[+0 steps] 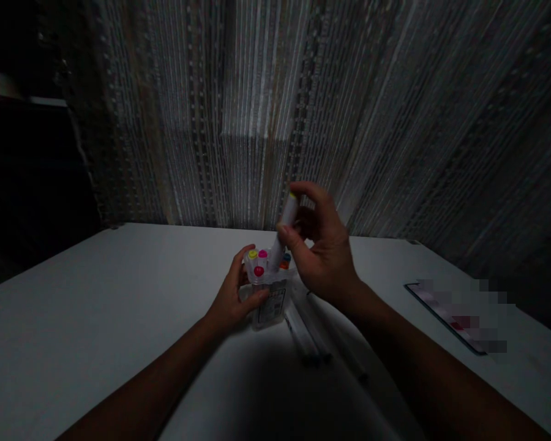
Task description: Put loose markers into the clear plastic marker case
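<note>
My left hand point(233, 294) is wrapped round a clear plastic marker case point(270, 300) that stands upright on the white table point(96, 306). Several markers with coloured caps point(258, 262), yellow, pink and red, stick out of the case top. My right hand point(324, 248) pinches a white marker point(285, 228) with a yellowish end, tilted, its lower end at the mouth of the case among the other markers.
A flat dark-edged device or card point(454, 315), partly blurred, lies on the table at the right. Thin clear items point(305, 334) lie just behind the case near my right wrist. A wall of hanging striped curtain point(275, 110) rises behind the table. The scene is dim.
</note>
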Action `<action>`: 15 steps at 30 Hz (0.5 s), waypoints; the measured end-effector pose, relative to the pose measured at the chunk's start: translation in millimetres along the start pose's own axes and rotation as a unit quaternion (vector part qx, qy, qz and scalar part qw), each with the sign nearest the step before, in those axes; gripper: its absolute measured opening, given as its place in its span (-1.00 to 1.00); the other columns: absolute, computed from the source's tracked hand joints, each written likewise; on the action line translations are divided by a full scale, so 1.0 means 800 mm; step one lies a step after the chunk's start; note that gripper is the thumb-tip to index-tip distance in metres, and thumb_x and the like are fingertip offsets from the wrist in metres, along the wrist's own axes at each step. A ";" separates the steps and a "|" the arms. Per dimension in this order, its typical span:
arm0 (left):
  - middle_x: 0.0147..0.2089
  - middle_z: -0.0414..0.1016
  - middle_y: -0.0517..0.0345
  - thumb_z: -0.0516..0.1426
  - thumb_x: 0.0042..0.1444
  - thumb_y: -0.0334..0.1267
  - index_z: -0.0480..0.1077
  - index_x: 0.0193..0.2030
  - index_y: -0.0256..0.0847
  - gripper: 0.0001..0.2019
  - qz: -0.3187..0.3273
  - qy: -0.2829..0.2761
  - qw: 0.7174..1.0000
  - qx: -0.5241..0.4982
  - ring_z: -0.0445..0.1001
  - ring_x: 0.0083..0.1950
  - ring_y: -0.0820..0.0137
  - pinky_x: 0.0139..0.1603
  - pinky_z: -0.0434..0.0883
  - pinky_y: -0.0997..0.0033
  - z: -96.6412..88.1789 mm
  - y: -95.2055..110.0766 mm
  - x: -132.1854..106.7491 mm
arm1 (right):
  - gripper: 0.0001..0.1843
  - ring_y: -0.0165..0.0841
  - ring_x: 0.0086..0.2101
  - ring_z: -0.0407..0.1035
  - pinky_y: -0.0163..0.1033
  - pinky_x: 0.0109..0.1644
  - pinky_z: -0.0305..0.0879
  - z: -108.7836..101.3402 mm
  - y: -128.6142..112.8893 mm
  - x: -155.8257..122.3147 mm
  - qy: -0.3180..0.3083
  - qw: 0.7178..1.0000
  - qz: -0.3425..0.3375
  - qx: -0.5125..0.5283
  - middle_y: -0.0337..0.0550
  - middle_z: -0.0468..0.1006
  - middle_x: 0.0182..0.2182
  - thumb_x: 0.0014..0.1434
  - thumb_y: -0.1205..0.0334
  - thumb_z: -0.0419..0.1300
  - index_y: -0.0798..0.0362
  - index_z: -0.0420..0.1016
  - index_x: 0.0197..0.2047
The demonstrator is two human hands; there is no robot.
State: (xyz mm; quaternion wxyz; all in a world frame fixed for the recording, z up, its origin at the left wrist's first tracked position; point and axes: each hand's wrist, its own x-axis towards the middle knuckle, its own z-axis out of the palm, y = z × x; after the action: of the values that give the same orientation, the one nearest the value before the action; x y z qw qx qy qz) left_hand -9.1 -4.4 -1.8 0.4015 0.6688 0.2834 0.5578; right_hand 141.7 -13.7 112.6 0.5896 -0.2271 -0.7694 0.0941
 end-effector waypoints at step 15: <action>0.11 0.32 -0.07 0.20 -0.03 -0.16 -0.07 0.23 -0.19 -0.27 0.029 0.003 1.000 0.010 0.38 0.07 0.17 0.05 0.34 0.23 -0.001 -0.005 0.002 | -0.74 -0.40 -0.37 0.37 -0.29 -0.25 0.22 0.007 0.012 -0.017 -0.196 0.977 0.070 -0.052 -0.17 0.52 -0.34 0.16 0.36 0.05 0.11 0.41 -0.08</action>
State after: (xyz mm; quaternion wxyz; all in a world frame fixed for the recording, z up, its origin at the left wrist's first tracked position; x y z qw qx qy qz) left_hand -9.1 -0.9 -4.1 0.3780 0.6786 0.2709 0.5686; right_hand 141.5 -10.7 95.7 0.4066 -0.2873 -0.8562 0.1380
